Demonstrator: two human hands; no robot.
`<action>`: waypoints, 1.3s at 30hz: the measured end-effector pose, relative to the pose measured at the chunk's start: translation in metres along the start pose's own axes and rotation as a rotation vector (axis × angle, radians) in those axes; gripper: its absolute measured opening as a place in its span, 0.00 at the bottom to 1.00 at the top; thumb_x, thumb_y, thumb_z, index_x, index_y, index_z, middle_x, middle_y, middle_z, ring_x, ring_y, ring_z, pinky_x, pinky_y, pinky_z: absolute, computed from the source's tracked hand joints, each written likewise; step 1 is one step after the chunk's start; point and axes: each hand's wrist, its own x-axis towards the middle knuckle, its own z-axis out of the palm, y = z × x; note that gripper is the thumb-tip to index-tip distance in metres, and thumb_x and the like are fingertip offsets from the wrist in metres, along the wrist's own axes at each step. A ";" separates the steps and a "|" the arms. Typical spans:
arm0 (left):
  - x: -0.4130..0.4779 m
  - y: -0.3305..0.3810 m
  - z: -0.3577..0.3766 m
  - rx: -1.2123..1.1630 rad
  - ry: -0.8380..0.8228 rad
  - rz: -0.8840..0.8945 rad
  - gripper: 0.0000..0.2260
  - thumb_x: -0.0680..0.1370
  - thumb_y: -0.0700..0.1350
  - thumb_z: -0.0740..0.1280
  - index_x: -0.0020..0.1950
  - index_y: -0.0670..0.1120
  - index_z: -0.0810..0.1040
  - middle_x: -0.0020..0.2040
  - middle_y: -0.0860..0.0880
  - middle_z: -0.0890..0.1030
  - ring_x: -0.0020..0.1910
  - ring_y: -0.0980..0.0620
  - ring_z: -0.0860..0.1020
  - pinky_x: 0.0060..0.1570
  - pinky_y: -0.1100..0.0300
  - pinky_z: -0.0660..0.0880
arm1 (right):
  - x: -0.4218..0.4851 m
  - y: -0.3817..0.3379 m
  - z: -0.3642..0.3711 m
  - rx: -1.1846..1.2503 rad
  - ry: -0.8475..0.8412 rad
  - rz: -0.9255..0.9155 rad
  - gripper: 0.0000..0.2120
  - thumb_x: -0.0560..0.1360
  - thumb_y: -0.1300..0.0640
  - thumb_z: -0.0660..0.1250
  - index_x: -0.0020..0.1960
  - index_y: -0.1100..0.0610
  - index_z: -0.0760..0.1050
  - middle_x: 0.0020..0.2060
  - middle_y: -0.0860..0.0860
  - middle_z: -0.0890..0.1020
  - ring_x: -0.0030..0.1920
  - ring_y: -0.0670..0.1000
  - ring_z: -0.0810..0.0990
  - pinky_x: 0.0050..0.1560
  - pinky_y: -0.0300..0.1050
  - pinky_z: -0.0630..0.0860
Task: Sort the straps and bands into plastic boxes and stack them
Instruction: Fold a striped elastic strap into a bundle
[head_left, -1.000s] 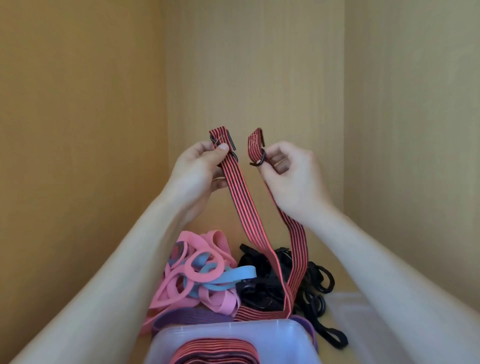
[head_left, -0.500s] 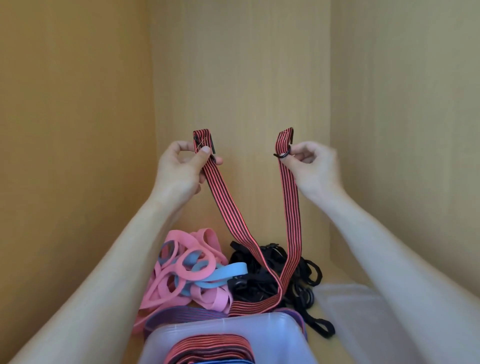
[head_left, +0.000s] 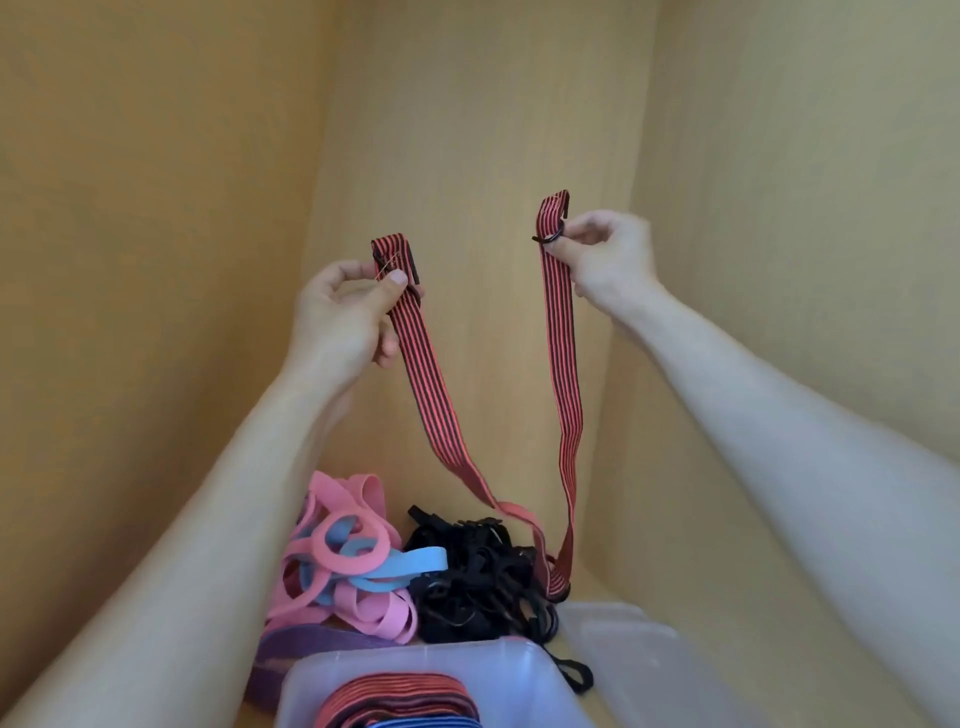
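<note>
Head view
- Left hand: grips one end of the red-and-black striped strap, with the thumb pressed on its face and the fingers curled behind.
- Left strap end: folded tip with a dark fitting, standing just above the thumb.
- Right hand: pinches the other end at a black ring, held higher than the left hand and well apart from it.
- Right strap end: short folded loop poking up above the fingertips.
- Strap below the grips: hangs from both hands in a deep U. The left run slants down to the right and the right run drops almost straight.
- Strap bottom: twisted, lowest part at the right edge of the black strap pile; contact too unclear to tell.
- Pink bands: tangled heap left of the black pile, with a light blue band threaded through it.
- Purple strap: lies in front of the pink heap, against the near box.
- Near plastic box: translucent, at the bottom edge, holding coiled red-and-black straps with a blue strap in front of them.
- Second clear plastic box: just right of the near one.
- Surround: wooden panels on the left, back and right.
</note>
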 end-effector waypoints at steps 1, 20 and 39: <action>0.000 0.000 0.001 -0.009 0.008 -0.015 0.07 0.81 0.43 0.70 0.50 0.48 0.71 0.51 0.34 0.84 0.21 0.54 0.69 0.22 0.63 0.66 | 0.003 -0.004 -0.001 -0.031 -0.004 -0.005 0.05 0.74 0.61 0.75 0.43 0.56 0.79 0.33 0.45 0.76 0.31 0.43 0.72 0.35 0.38 0.69; 0.009 -0.012 -0.006 -0.063 -0.014 -0.163 0.10 0.85 0.42 0.59 0.53 0.50 0.81 0.40 0.51 0.69 0.30 0.55 0.64 0.26 0.65 0.66 | 0.026 -0.055 0.000 -0.416 -0.109 -0.082 0.06 0.75 0.60 0.75 0.48 0.61 0.82 0.39 0.51 0.81 0.35 0.50 0.78 0.40 0.47 0.79; 0.005 -0.006 -0.003 -0.136 -0.052 -0.181 0.12 0.86 0.43 0.58 0.57 0.43 0.81 0.52 0.44 0.75 0.35 0.56 0.70 0.33 0.64 0.72 | 0.002 -0.028 0.020 -0.459 -0.195 -0.095 0.05 0.74 0.59 0.76 0.44 0.58 0.80 0.35 0.48 0.79 0.29 0.43 0.74 0.27 0.31 0.70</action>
